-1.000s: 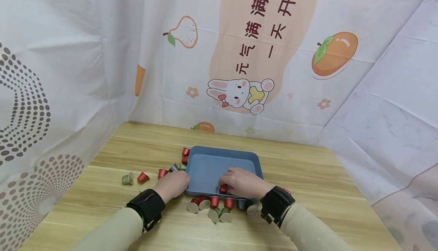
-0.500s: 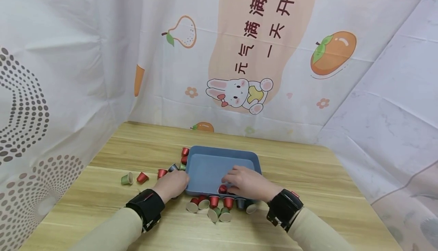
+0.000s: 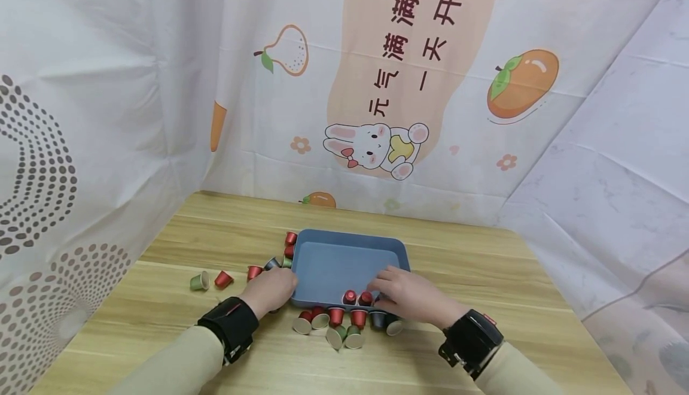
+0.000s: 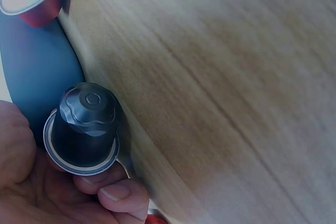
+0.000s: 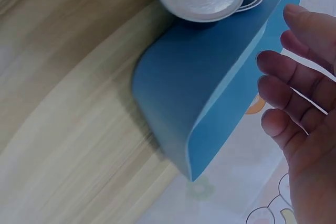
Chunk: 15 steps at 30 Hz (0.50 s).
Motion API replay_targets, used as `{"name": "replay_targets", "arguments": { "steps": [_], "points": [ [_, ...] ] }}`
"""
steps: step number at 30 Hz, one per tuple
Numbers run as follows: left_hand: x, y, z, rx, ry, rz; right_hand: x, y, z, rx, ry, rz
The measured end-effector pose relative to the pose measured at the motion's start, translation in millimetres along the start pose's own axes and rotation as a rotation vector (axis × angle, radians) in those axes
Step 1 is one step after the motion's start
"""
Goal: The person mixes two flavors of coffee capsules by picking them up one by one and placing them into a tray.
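Note:
Coffee capsules lie in and around a shallow blue tray [image 3: 344,263]. My left hand [image 3: 271,290] rests at the tray's left edge, fingers curled. In the left wrist view, its fingertips lie right by the rim of a dark capsule [image 4: 86,124] beside the tray; I cannot tell whether they grip it. My right hand [image 3: 409,293] reaches over the tray's front right, its fingers [image 5: 281,66] apart and loosely bent in the right wrist view. A dark capsule [image 3: 380,299] shows at its fingertips. To its left, two red capsules [image 3: 350,297] sit along the inner front wall.
Several red, green and dark capsules line the tray's front side, among them a green one [image 3: 337,336]. More lie at its left side, including a red capsule [image 3: 291,239]. A green capsule [image 3: 200,281] and a red capsule [image 3: 223,279] lie farther left. Printed curtains [image 3: 258,114] enclose the table.
My right hand has moved to the right along the tray's front wall, uncovering two red capsules. My left hand has stayed where it was.

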State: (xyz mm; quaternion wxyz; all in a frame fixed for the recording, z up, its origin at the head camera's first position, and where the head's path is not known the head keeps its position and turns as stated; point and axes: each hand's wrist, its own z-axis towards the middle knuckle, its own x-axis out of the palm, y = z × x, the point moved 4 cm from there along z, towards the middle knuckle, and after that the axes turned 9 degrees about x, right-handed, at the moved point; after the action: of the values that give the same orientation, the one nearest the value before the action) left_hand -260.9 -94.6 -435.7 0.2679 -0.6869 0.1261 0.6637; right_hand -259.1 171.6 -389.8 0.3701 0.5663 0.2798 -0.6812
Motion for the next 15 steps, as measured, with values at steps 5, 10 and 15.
{"name": "replay_targets", "arguments": {
  "steps": [5, 10, 15],
  "points": [
    [1.4, 0.7, 1.0, 0.000, -0.008, 0.010, -2, -4, -12.2, 0.052, 0.021, 0.032],
    [1.6, 0.4, 1.3, 0.023, -0.015, 0.044, -4, -6, -21.6, 0.078, 0.025, 0.082],
    [1.9, 0.7, 0.9, 0.018, -0.013, 0.033, -5, -7, -30.2, 0.103, 0.043, 0.136]
  ]
}}
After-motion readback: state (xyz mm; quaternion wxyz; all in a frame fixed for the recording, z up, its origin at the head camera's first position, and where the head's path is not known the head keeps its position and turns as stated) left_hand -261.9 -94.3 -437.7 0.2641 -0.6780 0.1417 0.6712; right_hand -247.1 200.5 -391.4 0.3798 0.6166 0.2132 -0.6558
